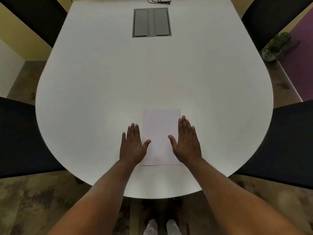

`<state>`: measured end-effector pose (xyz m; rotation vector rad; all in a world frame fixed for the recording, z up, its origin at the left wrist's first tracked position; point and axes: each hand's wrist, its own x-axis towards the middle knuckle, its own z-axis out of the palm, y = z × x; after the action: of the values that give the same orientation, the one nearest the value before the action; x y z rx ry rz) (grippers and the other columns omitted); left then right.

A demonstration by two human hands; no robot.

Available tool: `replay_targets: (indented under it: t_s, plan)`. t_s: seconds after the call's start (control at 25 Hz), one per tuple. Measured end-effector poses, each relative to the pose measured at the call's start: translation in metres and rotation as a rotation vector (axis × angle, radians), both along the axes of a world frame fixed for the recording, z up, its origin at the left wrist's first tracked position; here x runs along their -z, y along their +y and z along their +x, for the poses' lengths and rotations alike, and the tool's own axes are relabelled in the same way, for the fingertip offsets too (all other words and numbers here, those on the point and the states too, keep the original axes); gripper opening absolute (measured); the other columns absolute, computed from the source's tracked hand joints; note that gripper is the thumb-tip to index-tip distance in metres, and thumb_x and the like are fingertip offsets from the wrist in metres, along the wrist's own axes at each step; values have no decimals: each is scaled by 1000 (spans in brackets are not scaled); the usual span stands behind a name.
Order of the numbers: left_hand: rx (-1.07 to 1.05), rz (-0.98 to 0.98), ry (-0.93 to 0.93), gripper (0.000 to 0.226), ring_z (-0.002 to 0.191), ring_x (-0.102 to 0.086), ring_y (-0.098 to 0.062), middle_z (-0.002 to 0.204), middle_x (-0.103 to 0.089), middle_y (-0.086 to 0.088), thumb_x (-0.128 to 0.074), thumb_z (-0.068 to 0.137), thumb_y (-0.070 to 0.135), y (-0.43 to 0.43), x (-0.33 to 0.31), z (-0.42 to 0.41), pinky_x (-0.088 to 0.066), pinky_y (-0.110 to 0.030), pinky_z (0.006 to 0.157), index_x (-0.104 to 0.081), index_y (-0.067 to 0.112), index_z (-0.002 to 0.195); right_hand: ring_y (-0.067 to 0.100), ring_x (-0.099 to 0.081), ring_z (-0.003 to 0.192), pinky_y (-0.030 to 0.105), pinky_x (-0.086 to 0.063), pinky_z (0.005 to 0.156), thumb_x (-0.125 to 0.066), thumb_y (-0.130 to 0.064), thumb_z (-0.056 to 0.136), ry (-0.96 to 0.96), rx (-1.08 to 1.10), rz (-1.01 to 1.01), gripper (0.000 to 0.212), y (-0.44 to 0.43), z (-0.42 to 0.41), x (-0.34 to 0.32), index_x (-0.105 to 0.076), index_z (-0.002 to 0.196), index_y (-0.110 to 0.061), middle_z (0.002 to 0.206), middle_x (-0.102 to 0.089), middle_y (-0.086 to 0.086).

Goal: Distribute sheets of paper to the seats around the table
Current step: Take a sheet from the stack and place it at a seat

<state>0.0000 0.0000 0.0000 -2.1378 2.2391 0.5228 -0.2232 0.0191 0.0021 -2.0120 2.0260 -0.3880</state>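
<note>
Head view, as I observed it remotely. A stack of white paper [159,138] lay flat on the white table [101,82], at 6 o'clock near the rounded near edge. The left hand [133,146] rested palm down at the stack's 9 o'clock side, fingers extended and close together, thumb tip on the paper. The right hand [186,143] lay flat at the 3 o'clock side, fingers likewise together, thumb spread over the sheet. Neither hand gripped anything. A grey cable hatch [151,22] sat at 12 o'clock. Dark chairs stood at 9 o'clock [20,136] and 3 o'clock [288,143].
</note>
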Motion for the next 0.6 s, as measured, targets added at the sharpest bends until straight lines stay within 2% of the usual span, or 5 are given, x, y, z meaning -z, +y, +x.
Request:
replay_targets:
  t_s: [0.08, 0.28, 0.44, 0.6]
  plan:
    - [-88, 89, 23, 86, 156, -8, -24, 169, -8, -10, -36, 99, 59, 4, 11, -8, -9, -42, 125, -3, 7, 160, 17, -1, 155, 37, -7, 126, -33, -53, 101, -34, 32, 72, 79, 5, -1, 10, 2, 159, -12, 168, 6, 3]
    - [-266, 159, 64, 86, 143, -36, -30, 157, -37, -14, -49, 95, 56, 25, 39, -28, -31, -43, 113, -18, 4, 157, 24, -9, 155, 36, -12, 126, -33, -54, 101, -29, 116, 309, 79, 29, -1, 41, 2, 159, -12, 168, 3, 9]
    - [-447, 235, 160, 84, 139, -40, -33, 152, -44, -15, -58, 93, 50, 31, 49, -41, -35, -46, 110, -23, 5, 155, 26, -25, 150, 38, -33, 116, -39, -48, 101, -73, 183, 441, 80, 35, 1, 48, 6, 158, -15, 168, -3, 9]
    - [-601, 214, 252, 78, 134, -46, -35, 143, -52, -15, -67, 89, 40, 24, 48, -50, -41, -48, 106, -32, 8, 151, 24, -29, 149, 35, -39, 111, -45, -37, 102, -80, 181, 424, 79, 32, 3, 47, 4, 158, -12, 167, -8, 10]
